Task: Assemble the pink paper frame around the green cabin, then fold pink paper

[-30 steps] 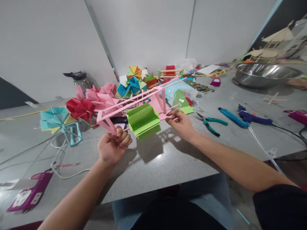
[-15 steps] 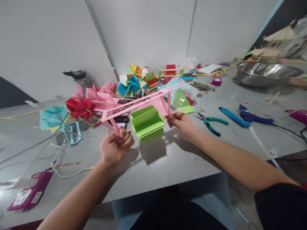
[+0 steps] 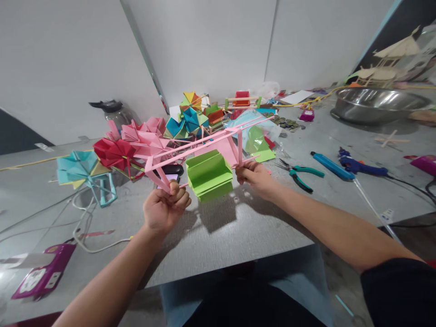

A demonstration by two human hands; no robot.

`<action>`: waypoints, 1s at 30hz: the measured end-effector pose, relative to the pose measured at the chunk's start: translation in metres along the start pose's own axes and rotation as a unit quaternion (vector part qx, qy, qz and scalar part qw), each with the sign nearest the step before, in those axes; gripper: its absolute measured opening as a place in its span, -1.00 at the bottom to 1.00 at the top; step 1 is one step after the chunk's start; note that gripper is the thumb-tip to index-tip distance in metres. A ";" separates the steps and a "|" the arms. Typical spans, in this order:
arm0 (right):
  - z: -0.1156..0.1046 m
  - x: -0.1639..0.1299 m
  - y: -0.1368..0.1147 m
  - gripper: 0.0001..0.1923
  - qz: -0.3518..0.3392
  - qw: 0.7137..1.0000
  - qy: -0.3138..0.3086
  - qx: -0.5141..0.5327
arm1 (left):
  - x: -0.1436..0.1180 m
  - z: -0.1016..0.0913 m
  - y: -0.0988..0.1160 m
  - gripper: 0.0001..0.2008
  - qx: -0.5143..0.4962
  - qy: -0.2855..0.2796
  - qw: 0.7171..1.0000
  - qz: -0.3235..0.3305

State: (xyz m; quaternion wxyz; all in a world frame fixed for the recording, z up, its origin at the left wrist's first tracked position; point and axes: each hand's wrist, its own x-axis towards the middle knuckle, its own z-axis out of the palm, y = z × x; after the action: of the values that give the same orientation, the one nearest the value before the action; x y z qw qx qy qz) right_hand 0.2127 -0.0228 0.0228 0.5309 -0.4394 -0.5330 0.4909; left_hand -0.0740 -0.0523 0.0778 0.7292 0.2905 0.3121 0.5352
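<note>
Between my two hands a pink stick frame (image 3: 195, 147) is held up above the table. A green folded-paper wheel (image 3: 209, 175) hangs across its near side, on a thin pink rod. My left hand (image 3: 166, 206) is closed in a pinch at the frame's lower left corner, where the rod meets the slanted sticks. At the lower right corner my right hand (image 3: 254, 178) pinches the frame, its fingertips partly hidden behind the thumb. The long pink rails run back to the upper right. Under the wheel its shadow falls on the grey table (image 3: 218, 254).
Folded-paper wheels in pink (image 3: 146, 136), red (image 3: 114, 152) and light blue (image 3: 80, 168) crowd the left and back. Pliers (image 3: 301, 172), a blue cutter knife (image 3: 332, 165) and a glue gun (image 3: 361, 165) lie right. A steel basin (image 3: 378, 106) and a purple tape dispenser (image 3: 44, 272) stand farther out.
My right hand has shifted very slightly to the left on the frame. The frame, the green wheel and my left hand look almost unchanged.
</note>
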 end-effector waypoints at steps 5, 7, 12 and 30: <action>0.000 -0.004 -0.003 -0.72 0.031 0.998 -0.046 0.005 | 0.000 -0.001 0.003 -0.80 -0.012 0.007 1.000 0.004; 0.000 -0.004 -0.003 -0.74 0.049 0.997 -0.063 0.006 | 0.000 -0.001 0.004 -0.79 -0.017 0.009 1.000 0.007; -0.002 -0.001 0.002 -0.66 0.052 0.995 -0.076 -0.042 | 0.002 -0.003 0.005 -0.78 -0.026 0.007 1.000 0.012; -0.008 0.002 -0.001 -0.63 -0.087 0.994 0.054 -0.028 | 0.002 -0.003 0.007 -0.77 -0.046 0.029 0.998 -0.010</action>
State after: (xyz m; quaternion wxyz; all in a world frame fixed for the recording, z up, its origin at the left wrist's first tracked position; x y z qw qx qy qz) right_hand 0.2206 -0.0201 0.0234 0.5870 -0.4321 -0.5530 0.4037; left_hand -0.0794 -0.0486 0.0808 0.7378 0.2381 0.3109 0.5498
